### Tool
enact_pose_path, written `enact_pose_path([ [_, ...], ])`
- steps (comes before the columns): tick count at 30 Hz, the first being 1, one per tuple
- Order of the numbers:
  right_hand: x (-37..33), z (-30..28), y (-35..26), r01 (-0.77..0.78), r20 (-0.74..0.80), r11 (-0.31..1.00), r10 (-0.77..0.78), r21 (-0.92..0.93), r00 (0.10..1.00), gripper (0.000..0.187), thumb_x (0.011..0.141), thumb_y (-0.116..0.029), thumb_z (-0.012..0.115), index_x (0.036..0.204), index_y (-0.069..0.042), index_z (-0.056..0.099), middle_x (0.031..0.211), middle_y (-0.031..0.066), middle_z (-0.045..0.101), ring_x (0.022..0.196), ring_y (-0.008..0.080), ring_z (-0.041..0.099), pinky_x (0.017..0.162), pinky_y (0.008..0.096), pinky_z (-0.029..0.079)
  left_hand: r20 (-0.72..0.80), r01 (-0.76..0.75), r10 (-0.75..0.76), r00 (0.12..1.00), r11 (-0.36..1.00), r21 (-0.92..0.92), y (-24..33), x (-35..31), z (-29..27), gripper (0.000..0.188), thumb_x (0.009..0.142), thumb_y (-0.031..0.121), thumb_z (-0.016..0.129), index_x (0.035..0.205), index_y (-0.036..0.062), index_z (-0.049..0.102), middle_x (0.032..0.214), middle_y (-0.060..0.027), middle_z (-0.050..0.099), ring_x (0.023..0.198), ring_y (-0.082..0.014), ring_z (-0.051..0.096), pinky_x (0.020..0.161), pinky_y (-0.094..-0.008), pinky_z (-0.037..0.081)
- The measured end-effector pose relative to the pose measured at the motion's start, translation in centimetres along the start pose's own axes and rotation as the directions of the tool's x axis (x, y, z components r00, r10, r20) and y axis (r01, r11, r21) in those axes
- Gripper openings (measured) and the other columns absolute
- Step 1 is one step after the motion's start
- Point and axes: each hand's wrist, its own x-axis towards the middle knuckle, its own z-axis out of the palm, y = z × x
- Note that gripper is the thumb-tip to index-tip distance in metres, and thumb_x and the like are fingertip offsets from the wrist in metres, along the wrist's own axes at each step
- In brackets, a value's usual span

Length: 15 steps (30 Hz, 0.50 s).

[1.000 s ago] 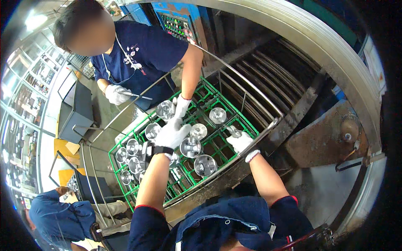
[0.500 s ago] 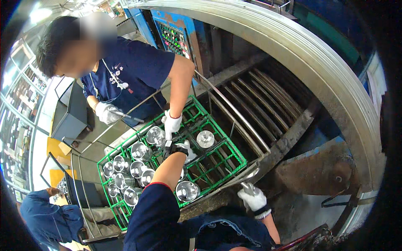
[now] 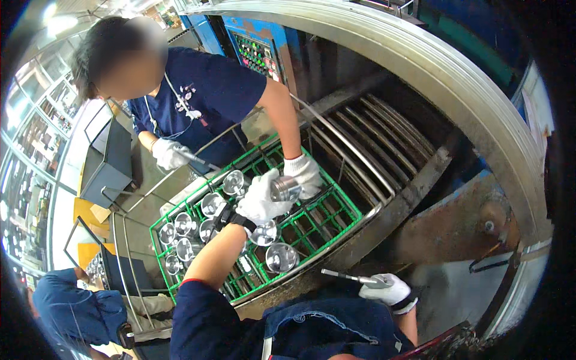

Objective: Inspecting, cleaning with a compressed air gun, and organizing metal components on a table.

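1. The left hand (image 3: 259,198), in a white glove with a dark strap at the wrist, is reaching out over the green wire crate (image 3: 345,207) and closing its fingers around a shiny metal can (image 3: 285,188), which is lying on its side in the grip, above the middle of the crate.
2. A co-worker's gloved hand (image 3: 305,173) is coming in from across the crate and touching the far end of that same can, so two hands are meeting on it.
3. The right hand (image 3: 387,291), also gloved in white, is hanging low near the person's body, clear of the crate, and is wrapping its fingers tightly around a thin metal rod (image 3: 347,277) that is pointing to the left.
4. The crate is sitting tilted on a metal frame, and its cells on the left side are holding a cluster of upright metal cans (image 3: 213,204), open mouths showing.
5. Two more cans (image 3: 281,257) are standing in the near cells just below the left hand.
6. The cells on the right half are showing bare green wire.
7. The co-worker in a dark blue shirt is gripping another thin rod (image 3: 198,159) in the other gloved hand (image 3: 168,153), held off to the left of the crate.
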Motion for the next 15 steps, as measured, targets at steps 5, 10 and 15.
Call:
enact_pose_path([
  [5, -1.7, 3.0, -3.3, 0.171, -0.06, 0.956, -0.161, 0.241, 0.985, 0.025, 0.084, -0.022, 0.081, 0.098, -0.003, 0.074, 0.069, 0.0006, 0.066, 0.051, 0.0088, 0.057, 0.046, 0.0237, 0.041, -0.115, -0.112, 0.06, 0.992, 0.848, -0.518, 3.7, -6.0, -2.2, 0.111, 0.066, 0.018, 0.087, 0.154, -0.0026, 0.022, 0.151, -0.0228, 0.037, 0.141, -0.0331, 0.039, 0.118, -0.0427, 0.032],
  [10, -0.8, 6.2, -6.2, 0.223, -0.057, 0.96, -0.217, 0.169, 0.975, 0.024, 0.087, -0.022, 0.079, 0.1, -0.004, 0.07, 0.072, -0.0001, 0.067, 0.053, 0.0059, 0.058, 0.047, 0.0224, 0.044, -0.141, -0.318, 0.303, 0.942, 0.943, -0.096, 4.1, -10.6, -4.1, 0.102, 0.064, 0.026, 0.087, 0.148, -0.0029, 0.038, 0.146, -0.0288, 0.042, 0.137, -0.0423, 0.042, 0.115, -0.0477, 0.034],
  [15, -1.2, 8.0, -6.5, 0.196, -0.064, 0.967, -0.187, 0.163, 0.98, 0.025, 0.086, -0.02, 0.08, 0.098, -0.003, 0.068, 0.067, -0.0012, 0.063, 0.05, 0.0067, 0.055, 0.046, 0.0227, 0.043, -0.094, -0.282, 0.276, 0.957, 0.957, -0.066, 4.3, -13.2, -4.5, 0.1, 0.064, 0.022, 0.087, 0.148, -0.0006, 0.039, 0.145, -0.0289, 0.044, 0.136, -0.042, 0.044, 0.114, -0.0499, 0.037],
])
